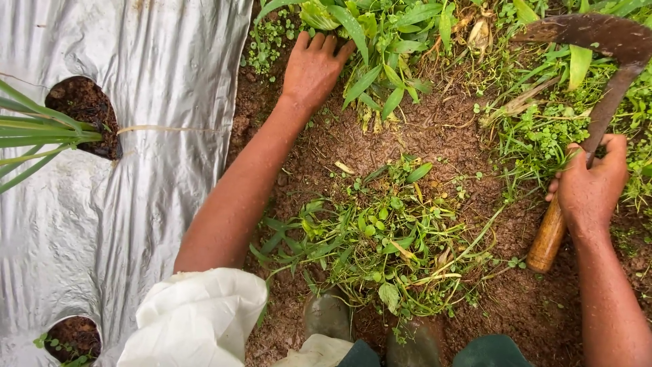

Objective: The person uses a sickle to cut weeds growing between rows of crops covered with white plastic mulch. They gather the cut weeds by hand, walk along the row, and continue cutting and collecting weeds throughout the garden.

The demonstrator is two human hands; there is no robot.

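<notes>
- Weeds (380, 47), a leafy green clump, stand at the top of the head view, rooted in brown soil (435, 129) beside the silver plastic mulch sheet (156, 136).
- The left hand (314, 68) lies on that clump with fingers curled into the leaves at its base; it seems to grip them, though how tightly I cannot tell.
- The right hand (589, 187) is closed around the neck of a sickle (598, 88), just above its wooden handle (547, 234); the rusty curved blade arches over the weeds at top right.
- A loose pile of cut weeds (384, 238) lies on the soil between the two arms, just ahead of two muddy boots (370, 326).
- To do this well, in my judgement, the stems want gathering low and held taut, with the blade kept near the soil line and clear of the left fingers and of the sheet's edge.
- Packages, labels and signs: none show. The sheet is plain and silvery, with round planting holes; from one (85, 115) a plant with long narrow leaves (41, 132) spreads left, and another hole (71, 336) is at the bottom left.
- A white plastic wrap (204, 316) covers the person's knee at the bottom.
</notes>
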